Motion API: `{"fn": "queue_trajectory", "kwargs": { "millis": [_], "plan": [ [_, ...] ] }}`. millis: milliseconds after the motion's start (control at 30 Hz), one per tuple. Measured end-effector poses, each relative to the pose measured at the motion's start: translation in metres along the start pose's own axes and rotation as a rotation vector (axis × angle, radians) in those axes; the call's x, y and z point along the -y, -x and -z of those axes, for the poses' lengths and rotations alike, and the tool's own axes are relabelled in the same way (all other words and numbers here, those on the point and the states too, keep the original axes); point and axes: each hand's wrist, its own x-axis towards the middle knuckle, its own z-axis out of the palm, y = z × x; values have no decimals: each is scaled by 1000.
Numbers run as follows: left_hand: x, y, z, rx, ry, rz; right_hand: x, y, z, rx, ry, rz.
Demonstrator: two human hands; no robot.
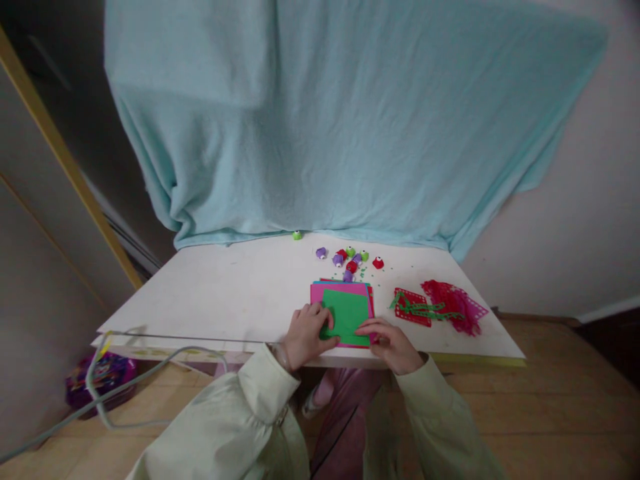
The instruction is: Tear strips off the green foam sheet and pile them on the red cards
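A green sheet of paper [346, 310] lies on a stack of coloured paper at the front edge of the table, with a pink sheet [317, 292] showing under it. At its left side, my left hand [309, 333] has its fingers curled and its thumb along the lower edge, holding the sheet. My right hand [393, 343] pinches the lower right corner of the green paper, the index finger lying over the edge. Behind the stack are several small craft punches in purple, red and green, among them a red punch [378, 263] and a purple punch [321, 253].
To the right on the white table [225, 287] lie a red punched card [413, 317], green punched strips [420, 308] and a heap of red and pink perforated paper [450, 300]. Tiny green bits are scattered near the punches. A light blue cloth [350, 133] hangs behind; a grey cable [150, 367] loops at left.
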Motion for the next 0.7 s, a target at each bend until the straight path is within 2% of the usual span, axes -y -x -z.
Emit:
{"fn": "queue_trajectory", "kwargs": {
  "millis": [133, 233, 467, 700],
  "plan": [
    [-20, 1, -11, -139, -163, 88, 1, 0, 1, -1, -3, 27],
    [-27, -1, -15, -155, -207, 124, -1, 0, -1, -18, -6, 45],
    [-20, -2, -5, -47, -160, 95, -8, 1, -2, -31, 24, 49],
    [1, -4, 16, 117, 71, -4, -4, 3, 0, -32, 36, 43]
  ]
}}
